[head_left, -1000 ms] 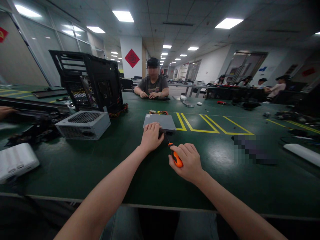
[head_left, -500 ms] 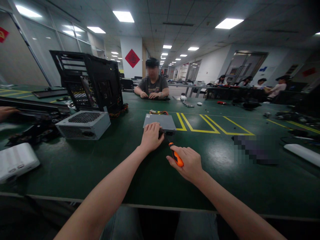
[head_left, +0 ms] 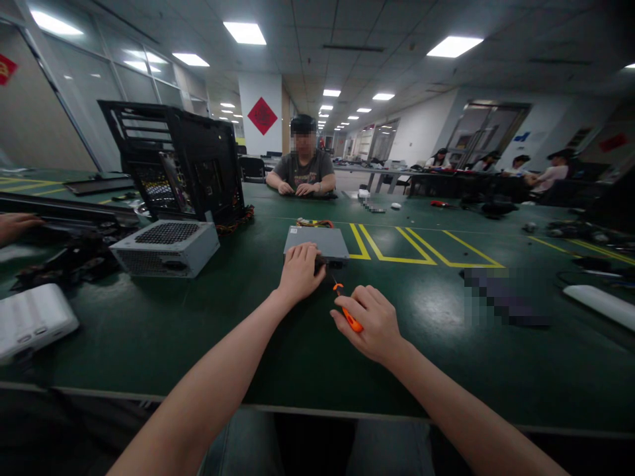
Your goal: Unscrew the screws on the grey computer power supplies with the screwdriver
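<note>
A flat grey metal box (head_left: 325, 240) lies on the green table (head_left: 278, 344) straight ahead, with coloured wires at its far side. My left hand (head_left: 299, 272) rests on the box's near left corner and holds it down. My right hand (head_left: 373, 322) grips an orange-handled screwdriver (head_left: 347, 314). Its thin shaft points toward the near face of the box, just right of my left hand.
A silver power supply (head_left: 166, 247) and a black open computer case (head_left: 173, 162) stand at left. A white device (head_left: 32, 320) lies at the near left. Another person's hand (head_left: 14, 227) is at the far left edge. A person sits across the table; others sit at back right.
My right hand has turned a little on the screwdriver handle, fingers regripping it. The left hand and the box have stayed put.
</note>
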A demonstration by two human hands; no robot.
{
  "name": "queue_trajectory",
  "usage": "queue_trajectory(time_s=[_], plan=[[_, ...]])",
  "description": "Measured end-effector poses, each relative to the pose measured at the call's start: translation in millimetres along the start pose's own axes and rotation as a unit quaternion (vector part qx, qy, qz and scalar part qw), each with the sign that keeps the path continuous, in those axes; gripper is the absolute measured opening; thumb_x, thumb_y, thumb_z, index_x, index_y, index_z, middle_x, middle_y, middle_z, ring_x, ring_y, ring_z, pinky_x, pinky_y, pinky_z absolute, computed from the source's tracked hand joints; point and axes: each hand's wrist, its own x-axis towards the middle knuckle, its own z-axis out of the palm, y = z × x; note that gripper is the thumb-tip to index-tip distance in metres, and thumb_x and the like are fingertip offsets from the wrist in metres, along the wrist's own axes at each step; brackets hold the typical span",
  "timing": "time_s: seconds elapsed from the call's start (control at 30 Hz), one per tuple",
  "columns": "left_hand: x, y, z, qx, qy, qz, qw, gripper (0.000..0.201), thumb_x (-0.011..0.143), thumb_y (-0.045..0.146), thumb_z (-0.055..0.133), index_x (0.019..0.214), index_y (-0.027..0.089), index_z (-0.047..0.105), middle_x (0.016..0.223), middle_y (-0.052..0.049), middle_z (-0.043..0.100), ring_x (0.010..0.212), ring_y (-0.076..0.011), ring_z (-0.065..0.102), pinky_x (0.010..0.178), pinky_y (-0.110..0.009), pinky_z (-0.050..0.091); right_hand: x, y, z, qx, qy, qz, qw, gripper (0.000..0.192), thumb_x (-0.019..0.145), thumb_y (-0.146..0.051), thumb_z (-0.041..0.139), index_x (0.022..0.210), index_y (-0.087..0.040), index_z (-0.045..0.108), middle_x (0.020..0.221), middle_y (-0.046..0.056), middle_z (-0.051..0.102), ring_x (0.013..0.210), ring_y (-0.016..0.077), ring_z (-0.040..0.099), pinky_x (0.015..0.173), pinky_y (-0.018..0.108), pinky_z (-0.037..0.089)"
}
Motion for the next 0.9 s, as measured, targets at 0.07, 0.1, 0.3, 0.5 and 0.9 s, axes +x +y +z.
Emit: queue_trajectory(time_s=[0.07, 0.1, 0.3, 0.5, 0.9], plan=[[0.1, 0.0, -0.4, 0.0, -0.003, -0.001, 1.0, 0.026, 0.078, 0.028, 0.053, 0.101, 0.017, 0.049, 0.115, -0.01, 0.055, 0.111, -0.0242, 0.047, 0.095, -0.039, 0.032, -1.0, 0.8, 0.7, 0.005, 0.007, 0.018, 1.0, 0.027, 0.086, -0.037, 0.045, 0.092, -0.014, 0.059, 0.072, 0.005, 0.055, 0.065, 0.015, 0.047, 0.061, 0.027, 0.034], [0.1, 0.1, -0.6, 0.001, -0.004, -0.001, 1.0, 0.026, 0.078, 0.028, 0.052, 0.101, 0.017, 0.049, 0.115, -0.01, 0.055, 0.111, -0.0243, 0.047, 0.095, -0.039, 0.032, -1.7, 1.2, 1.3, 0.011, 0.009, 0.028, 1.0, 0.029, 0.086, -0.038, 0.044, 0.096, -0.013, 0.057, 0.073, 0.005, 0.057, 0.064, 0.0147, 0.049, 0.061, 0.027, 0.035], [-0.4, -0.2, 0.9, -0.004, -0.004, -0.002, 1.0, 0.025, 0.078, 0.028, 0.052, 0.101, 0.017, 0.05, 0.115, -0.01, 0.055, 0.111, -0.0243, 0.046, 0.095, -0.039, 0.032, -4.2, 0.9, 5.3, 0.034, 0.006, 0.038, 0.999, 0.022, 0.085, -0.033, 0.045, 0.092, -0.015, 0.055, 0.069, 0.002, 0.06, 0.057, 0.0122, 0.052, 0.057, 0.025, 0.036], [-0.6, -0.6, 1.7, -0.008, -0.003, -0.002, 1.0, 0.025, 0.078, 0.028, 0.052, 0.101, 0.017, 0.05, 0.116, -0.01, 0.054, 0.112, -0.0245, 0.046, 0.095, -0.039, 0.032, -0.7, -0.7, 2.6, 0.036, -0.015, 0.015, 0.999, 0.02, 0.081, -0.033, 0.049, 0.088, -0.016, 0.057, 0.074, 0.004, 0.053, 0.067, 0.0148, 0.047, 0.062, 0.027, 0.036], [-0.4, 0.1, 0.3, -0.004, -0.009, -0.005, 1.0, 0.026, 0.079, 0.028, 0.052, 0.102, 0.017, 0.05, 0.116, -0.011, 0.055, 0.112, -0.025, 0.046, 0.095, -0.04, 0.032, -4.2, 1.2, 5.4, 0.025, 0.012, 0.045, 0.999, 0.026, 0.085, -0.035, 0.045, 0.096, -0.014, 0.056, 0.07, 0.002, 0.059, 0.057, 0.0116, 0.051, 0.057, 0.024, 0.035]])
